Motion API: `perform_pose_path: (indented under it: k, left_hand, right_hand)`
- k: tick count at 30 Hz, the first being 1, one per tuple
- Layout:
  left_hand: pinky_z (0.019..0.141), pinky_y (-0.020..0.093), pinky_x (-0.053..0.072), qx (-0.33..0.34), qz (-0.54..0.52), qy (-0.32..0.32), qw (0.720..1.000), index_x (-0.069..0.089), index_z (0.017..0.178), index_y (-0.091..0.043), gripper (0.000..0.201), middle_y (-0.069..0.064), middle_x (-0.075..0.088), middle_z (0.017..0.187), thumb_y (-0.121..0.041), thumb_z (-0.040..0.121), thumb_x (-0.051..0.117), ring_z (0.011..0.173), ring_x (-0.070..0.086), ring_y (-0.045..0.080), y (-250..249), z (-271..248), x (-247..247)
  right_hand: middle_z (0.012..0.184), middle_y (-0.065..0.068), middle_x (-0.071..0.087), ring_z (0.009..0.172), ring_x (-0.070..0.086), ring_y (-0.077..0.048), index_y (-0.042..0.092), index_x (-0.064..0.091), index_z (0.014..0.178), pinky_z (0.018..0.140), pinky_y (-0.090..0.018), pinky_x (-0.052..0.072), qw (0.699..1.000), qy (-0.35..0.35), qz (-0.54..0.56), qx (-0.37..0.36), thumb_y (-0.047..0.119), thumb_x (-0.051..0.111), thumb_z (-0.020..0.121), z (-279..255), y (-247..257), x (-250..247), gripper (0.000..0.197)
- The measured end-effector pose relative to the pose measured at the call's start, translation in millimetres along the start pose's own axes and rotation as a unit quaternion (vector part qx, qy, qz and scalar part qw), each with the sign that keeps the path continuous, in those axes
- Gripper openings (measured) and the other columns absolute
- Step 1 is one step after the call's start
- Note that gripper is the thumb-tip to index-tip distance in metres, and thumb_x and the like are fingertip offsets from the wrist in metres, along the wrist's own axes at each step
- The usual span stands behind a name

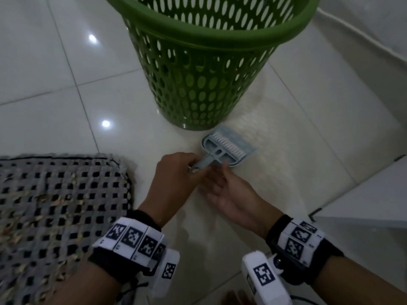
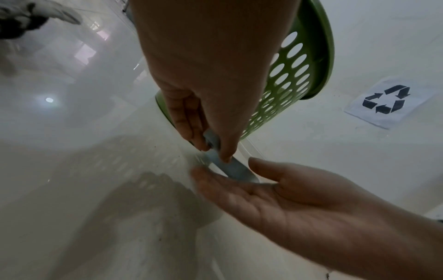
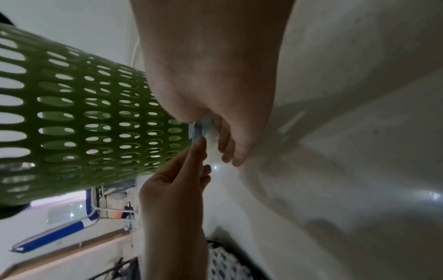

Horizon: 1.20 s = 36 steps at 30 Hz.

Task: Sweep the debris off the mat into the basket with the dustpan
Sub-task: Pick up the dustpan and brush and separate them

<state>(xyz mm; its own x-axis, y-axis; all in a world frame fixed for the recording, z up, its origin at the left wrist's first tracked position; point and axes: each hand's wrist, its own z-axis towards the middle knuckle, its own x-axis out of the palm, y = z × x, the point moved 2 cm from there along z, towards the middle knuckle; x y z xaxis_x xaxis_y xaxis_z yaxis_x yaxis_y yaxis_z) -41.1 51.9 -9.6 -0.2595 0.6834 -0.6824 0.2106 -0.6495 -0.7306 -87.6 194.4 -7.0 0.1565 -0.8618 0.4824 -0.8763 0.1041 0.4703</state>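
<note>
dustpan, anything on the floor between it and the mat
Nothing visible. The dustpan lies beside the basket, its handle pinched by the left hand; only bare tile separates it from the mat.

My left hand (image 1: 176, 172) reaching forward, fingers and thumb curled in a pinch, my right hand (image 1: 226, 194) just beside it, palm turned up, fingers loosely extended, both forearms stretched ahead, marker bands strapped round my wrists
</note>
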Motion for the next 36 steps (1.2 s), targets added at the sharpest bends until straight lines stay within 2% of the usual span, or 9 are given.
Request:
perform_pose_path:
  k: [7,11,16,18,22,26,28,31,36]
  left_hand:
    - [0.064,0.032,0.053,0.000,-0.019,-0.020,1.000,0.076,0.097,-0.026,0.022,-0.012,0.073,0.085,-0.043,0.084,0.071,0.070,0.062,0.002,-14.0,-35.9,-27.0]
    - [0.064,0.035,0.051,0.004,0.040,0.033,0.999,0.071,0.092,-0.027,0.040,-0.009,0.066,0.081,-0.061,0.079,0.052,0.068,0.058,0.006,-14.6,-53.8,-34.2]
    - [0.069,0.036,0.052,-0.005,0.065,0.072,0.995,0.067,0.100,-0.027,0.040,-0.009,0.063,0.088,-0.058,0.077,0.058,0.076,0.057,0.008,-9.5,-73.8,-48.6]
    - [0.068,0.034,0.051,-0.021,0.067,0.050,0.996,0.064,0.098,-0.027,0.036,-0.009,0.061,0.088,-0.056,0.076,0.066,0.076,0.056,0.009,-9.7,-81.7,-55.5]
    - [0.065,0.030,0.050,-0.072,0.097,-0.018,0.993,0.062,0.094,-0.030,0.031,-0.010,0.061,0.087,-0.052,0.075,0.072,0.073,0.055,0.007,-12.7,-91.9,-73.1]
    - [0.063,0.032,0.053,-0.116,0.140,-0.046,0.982,0.065,0.089,-0.030,0.032,-0.010,0.064,0.082,-0.060,0.077,0.066,0.071,0.058,0.005,-8.3,-102.6,-103.5]
    - [0.061,0.026,0.053,-0.135,0.167,-0.066,0.975,0.065,0.094,-0.033,0.037,-0.013,0.065,0.081,-0.067,0.078,0.061,0.070,0.058,0.001,0.2,-121.5,-129.0]
    - [0.059,0.024,0.053,-0.179,0.168,-0.131,0.960,0.063,0.104,-0.038,0.032,-0.016,0.066,0.077,-0.064,0.087,0.055,0.067,0.058,-0.003,19.9,-155.9,-175.5]
    - [0.055,0.027,0.055,-0.257,0.120,-0.265,0.922,0.065,0.106,-0.039,0.020,-0.015,0.065,0.072,-0.052,0.094,0.056,0.059,0.060,-0.001,48.2,-196.0,-251.3]
  right_hand:
    - [0.117,-0.011,0.070,0.106,0.068,-0.021,0.005,0.056,0.127,0.083,-0.029,0.058,0.998,0.023,-0.013,-0.063,0.034,0.030,0.104,-11.6,-20.1,20.4,0.046]
    - [0.115,-0.016,0.070,0.098,0.071,-0.022,-0.002,0.057,0.125,0.078,-0.030,0.060,0.998,0.032,-0.008,-0.056,0.021,0.037,0.103,-18.3,-35.8,22.3,0.037]
    - [0.112,-0.017,0.071,0.094,0.072,-0.024,-0.004,0.057,0.125,0.069,-0.031,0.060,0.998,0.043,-0.012,-0.038,0.015,0.041,0.102,-19.9,-45.9,29.7,0.034]
    - [0.113,-0.015,0.071,0.094,0.072,-0.023,0.000,0.058,0.125,0.068,-0.030,0.059,0.997,0.075,-0.019,-0.012,0.017,0.039,0.103,-22.0,-47.7,40.4,0.033]
    - [0.122,-0.015,0.067,0.106,0.066,-0.023,0.004,0.062,0.122,0.080,-0.031,0.059,0.987,0.154,-0.049,0.017,0.021,0.034,0.105,-21.6,-50.1,70.6,0.037]
    - [0.103,-0.014,0.074,0.088,0.073,-0.021,0.003,0.063,0.113,0.068,-0.028,0.059,0.979,0.179,-0.090,0.031,0.021,0.030,0.105,-18.7,-61.7,108.5,0.038]
    - [0.103,-0.015,0.074,0.091,0.072,-0.024,0.003,0.063,0.113,0.069,-0.031,0.060,0.971,0.201,-0.125,0.036,0.018,0.028,0.106,-19.4,-75.9,131.4,0.039]
    - [0.105,-0.021,0.068,0.087,0.066,-0.030,-0.001,0.062,0.112,0.072,-0.038,0.059,0.947,0.228,-0.223,0.047,0.018,0.031,0.105,-15.1,-98.1,164.2,0.037]
    - [0.084,-0.011,0.059,0.060,0.048,-0.018,0.005,0.055,0.098,0.052,-0.031,0.043,0.876,0.290,-0.385,0.015,0.027,0.033,0.105,-23.5,-118.6,228.7,0.032]
